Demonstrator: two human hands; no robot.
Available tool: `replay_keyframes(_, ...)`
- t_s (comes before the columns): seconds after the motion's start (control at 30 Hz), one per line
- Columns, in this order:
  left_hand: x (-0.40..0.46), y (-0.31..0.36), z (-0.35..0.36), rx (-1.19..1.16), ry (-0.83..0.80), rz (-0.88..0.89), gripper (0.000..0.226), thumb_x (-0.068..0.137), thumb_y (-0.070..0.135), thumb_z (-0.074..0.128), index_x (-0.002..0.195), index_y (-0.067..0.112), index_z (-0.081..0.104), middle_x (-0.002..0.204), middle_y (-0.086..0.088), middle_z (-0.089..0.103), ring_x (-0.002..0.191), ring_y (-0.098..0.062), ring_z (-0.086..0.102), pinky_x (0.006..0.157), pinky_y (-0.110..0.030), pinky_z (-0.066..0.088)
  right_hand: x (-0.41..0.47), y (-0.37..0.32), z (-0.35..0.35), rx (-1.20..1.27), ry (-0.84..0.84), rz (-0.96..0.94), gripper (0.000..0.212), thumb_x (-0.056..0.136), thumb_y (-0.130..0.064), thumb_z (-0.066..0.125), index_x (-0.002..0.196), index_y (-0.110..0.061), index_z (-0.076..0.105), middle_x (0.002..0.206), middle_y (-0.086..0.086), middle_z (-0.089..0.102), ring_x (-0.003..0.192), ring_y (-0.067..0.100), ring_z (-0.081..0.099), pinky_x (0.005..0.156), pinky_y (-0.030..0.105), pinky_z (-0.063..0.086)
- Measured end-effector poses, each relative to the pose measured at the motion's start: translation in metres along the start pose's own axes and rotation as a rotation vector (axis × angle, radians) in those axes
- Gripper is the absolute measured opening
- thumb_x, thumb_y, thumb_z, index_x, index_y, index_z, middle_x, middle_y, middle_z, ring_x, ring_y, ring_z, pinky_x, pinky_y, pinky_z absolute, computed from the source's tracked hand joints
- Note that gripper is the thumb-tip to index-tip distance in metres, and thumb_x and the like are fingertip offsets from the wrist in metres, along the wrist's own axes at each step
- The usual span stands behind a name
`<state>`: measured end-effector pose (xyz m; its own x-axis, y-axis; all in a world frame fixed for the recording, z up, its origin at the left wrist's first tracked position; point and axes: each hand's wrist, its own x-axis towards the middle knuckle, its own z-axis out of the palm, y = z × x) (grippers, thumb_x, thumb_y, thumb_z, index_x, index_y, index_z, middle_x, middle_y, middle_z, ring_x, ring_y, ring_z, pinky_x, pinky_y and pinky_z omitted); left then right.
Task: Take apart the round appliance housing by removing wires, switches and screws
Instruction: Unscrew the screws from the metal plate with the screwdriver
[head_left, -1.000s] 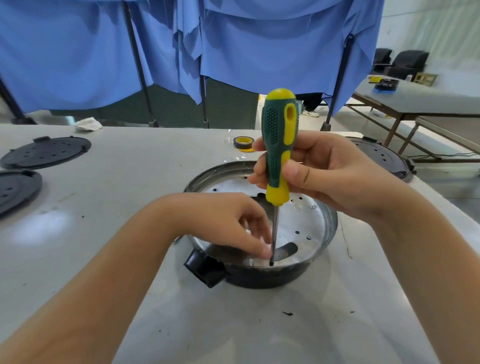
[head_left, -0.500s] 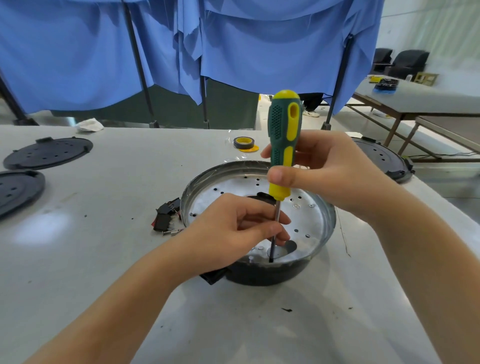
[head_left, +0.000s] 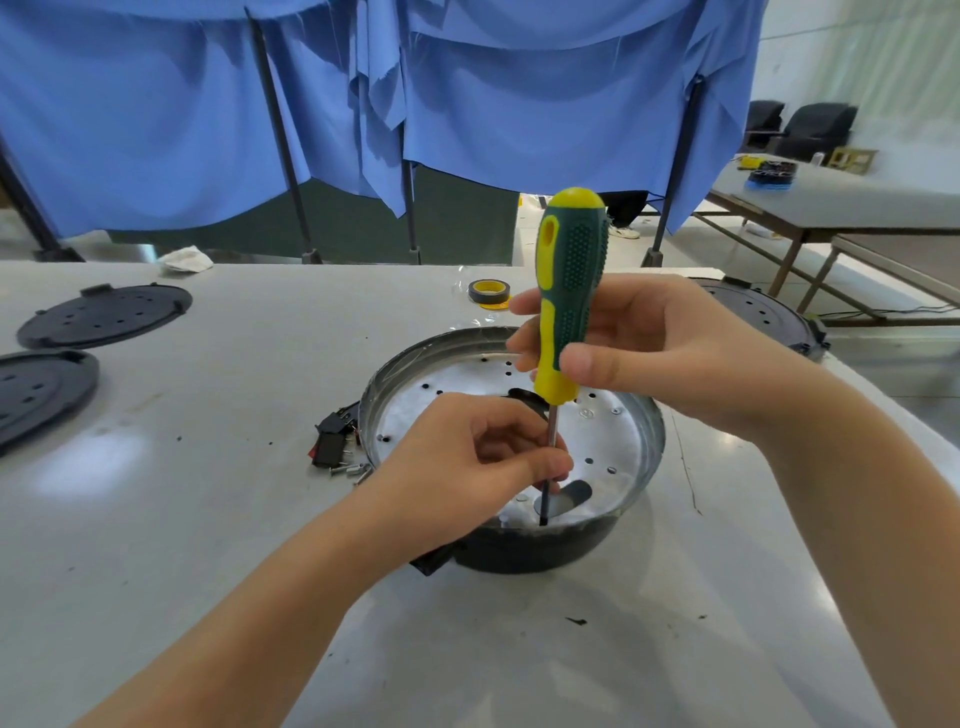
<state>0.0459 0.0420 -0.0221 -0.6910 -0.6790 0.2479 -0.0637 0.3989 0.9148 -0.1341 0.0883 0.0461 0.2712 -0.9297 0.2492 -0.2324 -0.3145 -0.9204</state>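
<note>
The round appliance housing (head_left: 631, 457) sits mid-table, a shiny perforated metal pan over a black base. My right hand (head_left: 649, 358) grips the green and yellow handle of a screwdriver (head_left: 569, 291), which stands upright with its tip at the near inner edge of the pan. My left hand (head_left: 478, 457) reaches into the pan and pinches the screwdriver's shaft between thumb and fingers. Black switches with red parts (head_left: 332, 441) and a few loose screws (head_left: 353, 472) lie on the table just left of the housing.
Two black round perforated lids (head_left: 104, 314) (head_left: 41, 389) lie at the far left. Another black housing (head_left: 763, 317) sits behind my right hand. A roll of yellow and black tape (head_left: 489, 292) lies behind the pan, and a crumpled white cloth (head_left: 184, 260) rests at the table's far edge.
My left hand moved from pressing down near the tip to pinching the shaft higher up. The switches left of the housing came into view. The screwdriver stays upright.
</note>
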Motion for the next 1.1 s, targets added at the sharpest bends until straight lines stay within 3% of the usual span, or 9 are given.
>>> replay_keyframes(0.17, -0.002, 0.001, 0.000, 0.001, -0.009, 0.011, 0.007, 0.080, 0.004, 0.073, 0.081, 0.011, 0.073, 0.074, -0.004, 0.075, 0.072, -0.018, 0.073, 0.074, -0.026, 0.058, 0.001, -0.002, 0.002, -0.126, 0.152, -0.060, 0.035, 0.059, -0.026, 0.077, 0.094, -0.021, 0.071, 0.095, -0.005, 0.075, 0.089, 0.014, 0.071, 0.072, 0.017, 0.054)
replay_keyframes(0.27, -0.002, 0.001, -0.001, -0.017, -0.006, 0.006, 0.007, 0.079, 0.005, 0.075, 0.081, 0.011, 0.073, 0.075, -0.003, 0.075, 0.073, -0.018, 0.073, 0.075, -0.025, 0.058, -0.002, -0.003, -0.002, -0.045, 0.090, -0.045, 0.037, 0.064, -0.015, 0.074, 0.101, -0.015, 0.069, 0.098, 0.000, 0.075, 0.093, 0.018, 0.072, 0.076, 0.022, 0.056)
replay_keyframes(0.43, -0.004, 0.002, -0.003, -0.048, -0.081, -0.020, 0.018, 0.088, 0.005, 0.064, 0.101, 0.014, 0.070, 0.091, 0.001, 0.076, 0.088, -0.012, 0.073, 0.081, -0.018, 0.054, -0.002, -0.003, -0.002, 0.024, 0.012, -0.024, 0.049, 0.077, -0.005, 0.062, 0.125, -0.004, 0.052, 0.105, 0.011, 0.073, 0.101, 0.021, 0.069, 0.082, 0.026, 0.055)
replay_keyframes(0.53, -0.005, 0.002, -0.003, -0.051, -0.047, -0.030, 0.012, 0.087, 0.002, 0.065, 0.094, 0.009, 0.071, 0.085, -0.002, 0.077, 0.083, -0.015, 0.074, 0.079, -0.020, 0.055, -0.001, -0.002, 0.002, 0.009, -0.003, -0.007, 0.049, 0.080, -0.008, 0.065, 0.127, -0.004, 0.050, 0.107, 0.010, 0.072, 0.103, 0.020, 0.068, 0.082, 0.025, 0.054)
replay_keyframes(0.67, -0.005, 0.001, 0.000, -0.034, -0.001, -0.032, 0.010, 0.083, 0.000, 0.070, 0.088, 0.009, 0.073, 0.080, -0.004, 0.076, 0.079, -0.017, 0.074, 0.080, -0.025, 0.057, 0.002, -0.002, 0.007, -0.152, 0.098, -0.016, 0.039, 0.066, -0.026, 0.080, 0.102, -0.018, 0.068, 0.096, -0.005, 0.073, 0.091, 0.012, 0.070, 0.076, 0.021, 0.055)
replay_keyframes(0.73, -0.005, 0.002, 0.001, -0.014, 0.010, -0.021, 0.011, 0.080, 0.000, 0.072, 0.086, 0.010, 0.074, 0.078, -0.003, 0.076, 0.076, -0.016, 0.074, 0.078, -0.026, 0.058, 0.002, -0.001, 0.006, -0.142, 0.129, -0.027, 0.036, 0.061, -0.027, 0.079, 0.095, -0.021, 0.070, 0.097, 0.000, 0.074, 0.086, 0.013, 0.071, 0.072, 0.019, 0.055)
replay_keyframes(0.87, -0.004, 0.005, 0.002, 0.011, 0.061, 0.009, 0.017, 0.073, 0.005, 0.079, 0.069, 0.019, 0.072, 0.072, -0.004, 0.075, 0.069, -0.021, 0.073, 0.072, -0.034, 0.060, -0.001, -0.001, 0.000, 0.032, 0.026, -0.009, 0.041, 0.068, -0.012, 0.074, 0.108, -0.013, 0.066, 0.098, 0.008, 0.074, 0.093, 0.021, 0.071, 0.076, 0.025, 0.056)
replay_keyframes(0.97, -0.004, 0.005, 0.003, 0.037, 0.095, 0.023, 0.014, 0.069, 0.011, 0.083, 0.067, 0.011, 0.069, 0.070, -0.009, 0.073, 0.067, -0.029, 0.070, 0.069, -0.044, 0.057, -0.002, -0.001, 0.000, 0.064, -0.101, 0.007, 0.039, 0.079, -0.011, 0.065, 0.118, -0.010, 0.060, 0.108, 0.010, 0.072, 0.104, 0.022, 0.068, 0.084, 0.027, 0.054)
replay_keyframes(1.1, -0.004, 0.004, 0.002, 0.032, 0.079, 0.015, 0.013, 0.070, 0.012, 0.082, 0.069, 0.014, 0.069, 0.070, -0.005, 0.073, 0.067, -0.022, 0.071, 0.070, -0.035, 0.059, 0.000, 0.000, 0.002, -0.055, -0.005, 0.027, 0.042, 0.071, -0.022, 0.076, 0.110, -0.012, 0.066, 0.108, 0.005, 0.072, 0.101, 0.020, 0.068, 0.081, 0.026, 0.056)
